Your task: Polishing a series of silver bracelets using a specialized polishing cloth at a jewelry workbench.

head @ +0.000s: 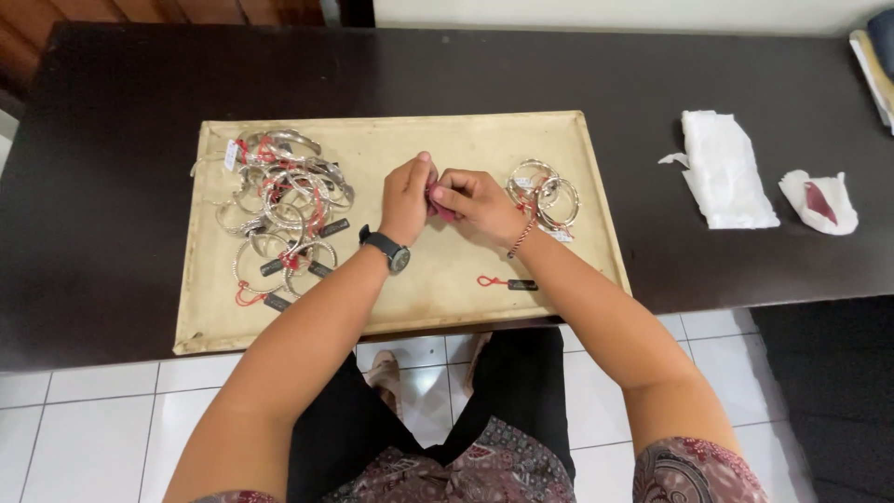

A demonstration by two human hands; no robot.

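Left hand (408,197) and right hand (475,203) meet at frame centre over beige tray (410,300), fingers of both pinched together on small pink cloth (438,205). Large pile of silver bangles (279,219) with red strings at tray left; smaller bangle cluster (545,194) just right of right hand. Loose black tag on red string (507,282) below hands. Two white tissues (726,169) on dark table (112,140), right of frame.

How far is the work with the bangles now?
Looks done: a small group of silver bangles lies at the right of the tray. In hand: the left hand and right hand pinch a pink cloth, seemingly around one piece. Probably left: the large pile of bangles on the tray's left.
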